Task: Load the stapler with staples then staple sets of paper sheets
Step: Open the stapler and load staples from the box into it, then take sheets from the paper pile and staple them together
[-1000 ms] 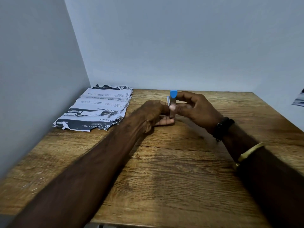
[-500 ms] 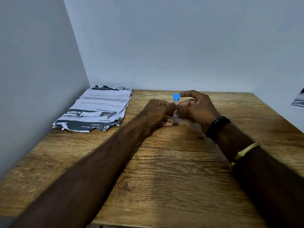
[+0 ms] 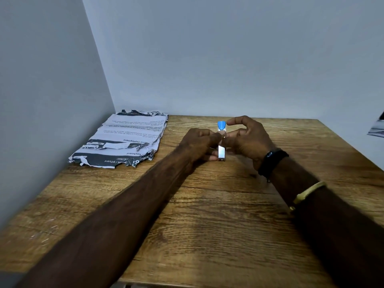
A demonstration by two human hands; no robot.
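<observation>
Two hands met over the small stapler, which stood near the middle of the counter, toward its far edge. The left hand was clamped on its metal body; the right hand pinched near its blue end with thumb and forefinger. Loading seemed under way, since no staples could be made out. Stapling looked not yet begun: the paper sheets lay well apart at the far left, torn-edged and printed. The stapler looked slim, silver with a blue cap.
</observation>
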